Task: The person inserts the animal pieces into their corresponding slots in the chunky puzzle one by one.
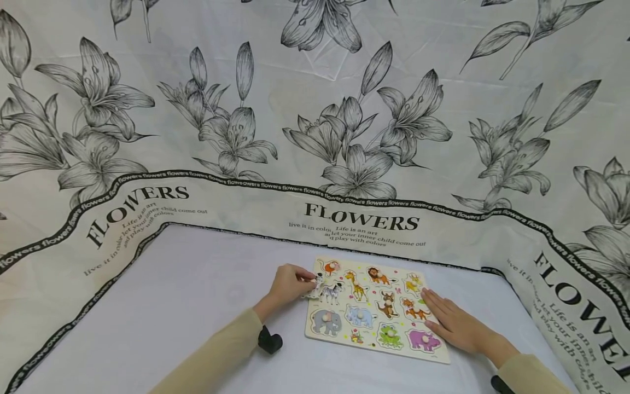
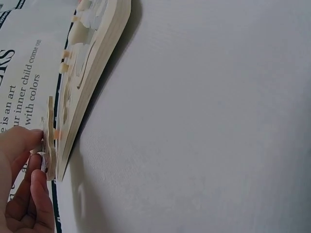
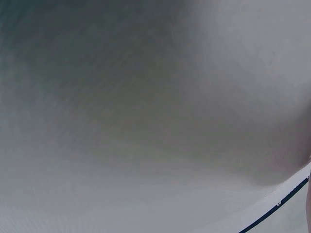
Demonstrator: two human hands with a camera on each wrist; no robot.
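On the table lies a pale wooden knob puzzle board (image 1: 344, 335) with colourful animals. My left hand (image 1: 285, 287) pinches a zebra puzzle piece (image 1: 318, 285) by its knob at the board's left edge, beside the printed zebra picture (image 1: 332, 293). Seen edge-on in the left wrist view, the piece stands nearly parallel to the board, close over its surface, with thumb and fingers (image 2: 41, 191) on its far side. My right hand (image 1: 455, 325) rests on the board's right edge, its fingers straight. The right wrist view has only a sliver of that hand at its right edge.
Animal pieces with knobs sit on the board, among them an elephant (image 1: 327, 322), a frog (image 1: 390, 336) and a hippo (image 1: 424, 340). A white cloth (image 1: 197, 284) covers the table. Behind hangs a flower-printed curtain (image 1: 275, 109) with a black lettered band.
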